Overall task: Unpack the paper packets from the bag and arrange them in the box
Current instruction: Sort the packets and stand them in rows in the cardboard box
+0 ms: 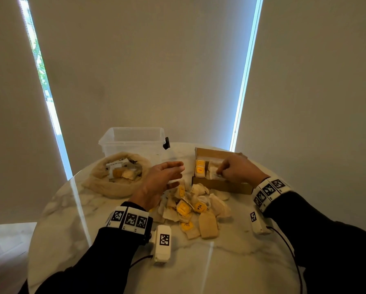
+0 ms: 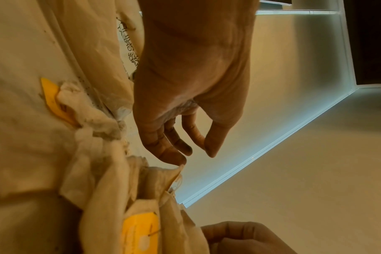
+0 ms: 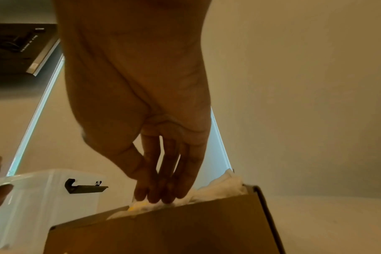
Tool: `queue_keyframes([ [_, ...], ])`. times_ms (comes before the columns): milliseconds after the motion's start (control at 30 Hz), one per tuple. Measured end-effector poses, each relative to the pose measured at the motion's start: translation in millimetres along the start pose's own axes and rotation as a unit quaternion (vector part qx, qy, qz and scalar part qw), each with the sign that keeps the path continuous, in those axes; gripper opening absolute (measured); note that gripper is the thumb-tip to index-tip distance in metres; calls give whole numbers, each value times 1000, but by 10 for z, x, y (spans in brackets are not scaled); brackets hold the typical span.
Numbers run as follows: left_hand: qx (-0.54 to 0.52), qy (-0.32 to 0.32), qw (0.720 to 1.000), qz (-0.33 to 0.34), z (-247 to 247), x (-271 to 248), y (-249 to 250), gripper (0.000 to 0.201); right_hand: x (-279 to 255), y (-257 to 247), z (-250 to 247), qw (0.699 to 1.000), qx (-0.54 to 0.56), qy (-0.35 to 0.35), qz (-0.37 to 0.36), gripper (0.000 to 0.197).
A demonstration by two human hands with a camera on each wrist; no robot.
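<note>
A cream mesh bag (image 1: pixel 116 183) lies open at the table's left with a few packets inside. Several loose paper packets (image 1: pixel 190 209) with yellow tags are heaped in the middle, seen close in the left wrist view as packets (image 2: pixel 120 206). The brown cardboard box (image 1: pixel 224 186) stands at the right with packets (image 1: pixel 200 168) upright in its left end. My right hand (image 1: pixel 219 171) reaches into the box and pinches a white packet (image 1: pixel 213 175); its fingertips (image 3: pixel 161 197) press the packets (image 3: pixel 224 187) behind the box wall (image 3: pixel 185 226). My left hand (image 1: pixel 177 172) hovers open and empty over the heap.
A clear plastic bin (image 1: pixel 133 141) with a black latch stands behind the bag, also seen as the bin (image 3: pixel 43 197) in the right wrist view. The round marble table (image 1: pixel 71 230) has bare surface at the front. Blinds hang close behind the table.
</note>
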State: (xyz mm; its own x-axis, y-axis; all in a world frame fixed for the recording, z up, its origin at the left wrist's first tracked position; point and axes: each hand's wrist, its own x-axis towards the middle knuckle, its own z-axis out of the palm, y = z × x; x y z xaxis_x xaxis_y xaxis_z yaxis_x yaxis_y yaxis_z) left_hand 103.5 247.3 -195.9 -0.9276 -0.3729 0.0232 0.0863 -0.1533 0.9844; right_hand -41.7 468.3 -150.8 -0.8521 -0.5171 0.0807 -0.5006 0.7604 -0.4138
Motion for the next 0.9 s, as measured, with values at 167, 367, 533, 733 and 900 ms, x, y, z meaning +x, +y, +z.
queue_keyframes([
  [167,1,2,1000,0,-17,-7,15,23,21,13,65,1000,-23,-13,5,18],
  [367,32,15,999,19,-69,-37,112,24,-45,-71,46,1000,-19,2,-17,16],
  [533,112,8,993,26,-205,-108,286,24,-430,-333,-174,987,-20,-132,-88,34],
  [733,214,26,976,28,-446,-292,514,23,-518,-292,-110,956,-72,-270,-86,33],
  [900,326,48,944,30,-685,-448,735,25,-483,-169,-262,980,64,-158,-104,22],
])
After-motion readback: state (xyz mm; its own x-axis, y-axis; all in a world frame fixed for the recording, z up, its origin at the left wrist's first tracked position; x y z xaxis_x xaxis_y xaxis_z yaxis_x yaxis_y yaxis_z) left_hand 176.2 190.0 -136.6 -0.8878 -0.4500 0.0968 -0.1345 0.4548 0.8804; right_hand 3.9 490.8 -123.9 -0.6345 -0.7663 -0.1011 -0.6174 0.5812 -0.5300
